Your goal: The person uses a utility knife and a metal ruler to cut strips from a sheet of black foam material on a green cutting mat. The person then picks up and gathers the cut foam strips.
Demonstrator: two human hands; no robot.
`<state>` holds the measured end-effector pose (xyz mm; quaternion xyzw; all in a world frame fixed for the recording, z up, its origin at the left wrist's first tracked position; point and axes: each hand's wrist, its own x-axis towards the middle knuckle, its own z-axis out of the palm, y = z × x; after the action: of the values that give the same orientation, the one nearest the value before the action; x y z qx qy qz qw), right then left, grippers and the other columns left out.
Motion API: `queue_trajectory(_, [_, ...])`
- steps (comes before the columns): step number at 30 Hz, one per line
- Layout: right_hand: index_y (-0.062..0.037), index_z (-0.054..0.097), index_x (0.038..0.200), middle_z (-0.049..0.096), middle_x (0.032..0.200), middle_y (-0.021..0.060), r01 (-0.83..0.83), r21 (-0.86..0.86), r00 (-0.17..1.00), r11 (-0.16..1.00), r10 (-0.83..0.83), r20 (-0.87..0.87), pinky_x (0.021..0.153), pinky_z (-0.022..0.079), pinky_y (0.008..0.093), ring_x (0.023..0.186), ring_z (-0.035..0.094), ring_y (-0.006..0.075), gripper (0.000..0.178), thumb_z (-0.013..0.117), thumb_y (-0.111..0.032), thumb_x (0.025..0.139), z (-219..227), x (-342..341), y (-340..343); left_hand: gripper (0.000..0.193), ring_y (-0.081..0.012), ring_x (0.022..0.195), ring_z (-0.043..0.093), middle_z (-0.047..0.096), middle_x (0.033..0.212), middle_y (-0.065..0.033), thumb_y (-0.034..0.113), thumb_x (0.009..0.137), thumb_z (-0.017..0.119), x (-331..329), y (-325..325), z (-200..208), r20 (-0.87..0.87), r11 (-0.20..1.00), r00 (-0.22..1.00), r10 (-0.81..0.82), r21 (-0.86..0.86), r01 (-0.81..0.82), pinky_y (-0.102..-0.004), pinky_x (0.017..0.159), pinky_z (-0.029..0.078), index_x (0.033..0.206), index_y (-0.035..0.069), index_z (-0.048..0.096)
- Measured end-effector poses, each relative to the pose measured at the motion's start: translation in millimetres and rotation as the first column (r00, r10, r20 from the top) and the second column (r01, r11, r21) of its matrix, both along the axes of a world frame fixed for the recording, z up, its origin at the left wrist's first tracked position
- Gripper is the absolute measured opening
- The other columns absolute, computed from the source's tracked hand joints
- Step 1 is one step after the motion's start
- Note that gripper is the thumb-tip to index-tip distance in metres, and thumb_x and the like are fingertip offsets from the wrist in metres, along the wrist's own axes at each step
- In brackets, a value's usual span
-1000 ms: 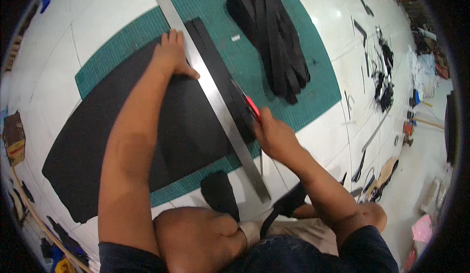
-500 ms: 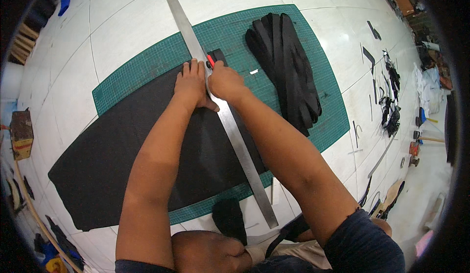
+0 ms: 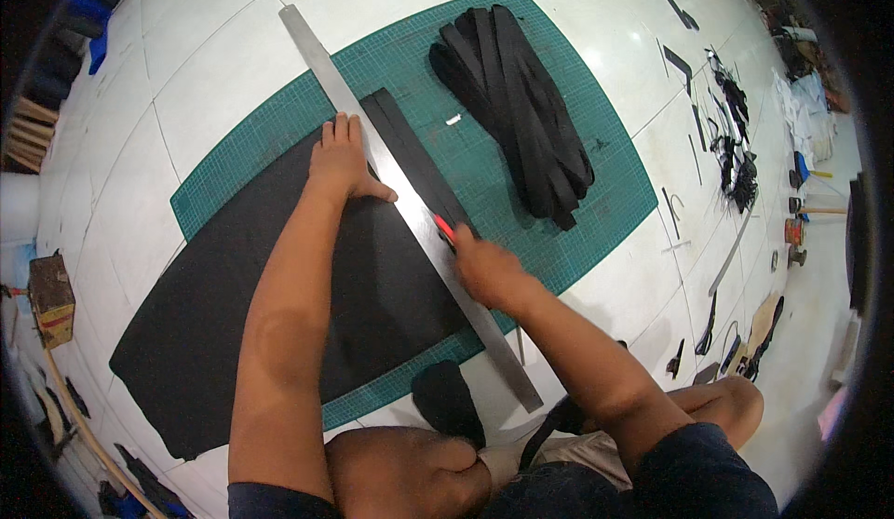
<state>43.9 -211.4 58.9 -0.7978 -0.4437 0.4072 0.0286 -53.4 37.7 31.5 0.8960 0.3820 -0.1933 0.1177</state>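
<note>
A long metal ruler point(image 3: 424, 216) lies slantwise over black fabric point(image 3: 279, 268), which rests on a green cutting mat point(image 3: 596, 137). My left hand point(image 3: 341, 161) presses flat on the ruler and the fabric beside it, fingers stretched forward and thumb out across the metal. In my right hand point(image 3: 489, 268) is a red cutter knife point(image 3: 444, 229), held against the ruler's right edge near its middle. Right of the ruler a narrow black strip point(image 3: 410, 151) runs along it. The blade tip is too small to make out.
A bundle of folded black straps point(image 3: 517, 114) lies on the mat at right, near a small white scrap point(image 3: 453, 120). Black offcuts point(image 3: 740, 179) are scattered over the white tiled floor. A worn box point(image 3: 52, 300) stands at far left, and a dark cloth point(image 3: 447, 400) lies by my legs.
My right hand has drawn the knife along the ruler toward me, from near my left hand to below it. A black strip now shows along the ruler's right side. The view has shifted slightly.
</note>
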Motion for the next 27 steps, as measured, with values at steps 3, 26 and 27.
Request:
queue_trajectory(3, [-0.0028,0.042,0.114,0.068,0.090,0.0301,0.010,-0.144,1.000,0.990,-0.014,-0.027,0.076,0.052,0.0588,0.087,0.068,0.0493,0.025,0.050,-0.016,0.095,6,-12,-93,0.150,-0.0410,0.150,0.022,0.019,0.163,-0.0232,0.061,0.043,0.094,3,0,1,-0.016,1.000,1.000,0.005,-0.005,-0.005,-0.0504,0.117,0.034,0.157,-0.001,0.017])
queue_trajectory(26, [0.0018,0.049,0.110,0.054,0.112,0.0232,0.222,0.213,0.966,0.951,-0.244,0.084,0.085,0.051,0.0491,0.102,0.057,0.0435,0.044,0.076,-0.013,0.078,-28,-73,-200,0.152,-0.0436,0.151,0.017,0.016,0.162,-0.0281,0.067,0.043,0.092,-8,9,-15,0.145,0.998,0.989,0.002,-0.067,0.007,-0.0460,0.123,0.024,0.155,-0.005,0.020])
queue_trajectory(27, [0.0018,0.049,0.110,0.054,0.112,0.0232,0.212,0.222,0.968,0.952,-0.235,0.086,0.085,0.051,0.0491,0.102,0.057,0.0435,0.044,0.076,-0.013,0.078,-25,-74,-200,0.152,-0.0436,0.151,0.017,0.016,0.162,-0.0281,0.067,0.043,0.092,-10,11,-15,0.149,0.998,0.989,0.011,-0.059,-0.002,-0.0460,0.123,0.024,0.155,-0.005,0.020])
